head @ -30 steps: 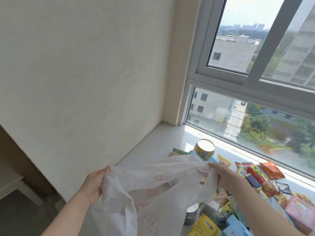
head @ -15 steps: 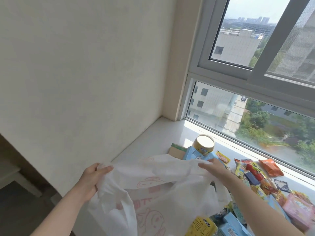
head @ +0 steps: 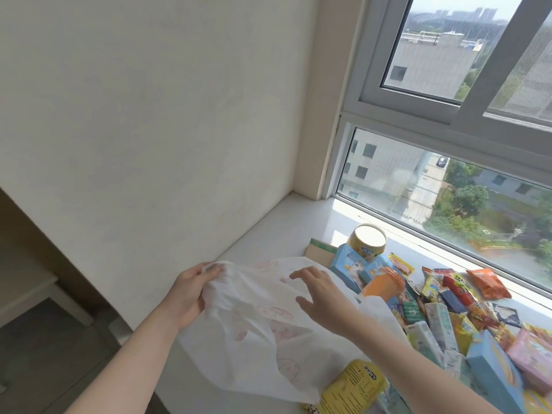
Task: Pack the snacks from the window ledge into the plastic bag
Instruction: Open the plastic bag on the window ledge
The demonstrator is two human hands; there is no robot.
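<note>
In the head view, the thin white plastic bag with faint pink printing (head: 263, 333) occupies the lower centre of the frame and drapes over the front of the pale window ledge (head: 286, 222). The left hand (head: 186, 297), at lower left of centre, grips one gathered edge of the bag, with the fingers curled round the film. The right hand (head: 321, 297), at centre, has let go of the opposite edge that it pinched half a second ago; its fingers are now spread and nearly straight, hovering over or lightly touching the bag's upper surface, and contact cannot be confirmed. The bag, stretched taut between both hands a second ago, now hangs slack from the left hand alone, and its mouth does not show as open. The snacks remain on the ledge at lower right: a yellow round tub with a pale lid (head: 369, 242), light blue cartons (head: 354, 264), an orange cup (head: 383, 285), an orange crisp packet (head: 488, 283), a yellow pouch (head: 355, 386) and a pink box (head: 530, 354). No snack is visibly inside the bag. Judgement: the step in hand is opening the bag; loading is not yet begun, and the released side likely needs separating before any item goes in.
</note>
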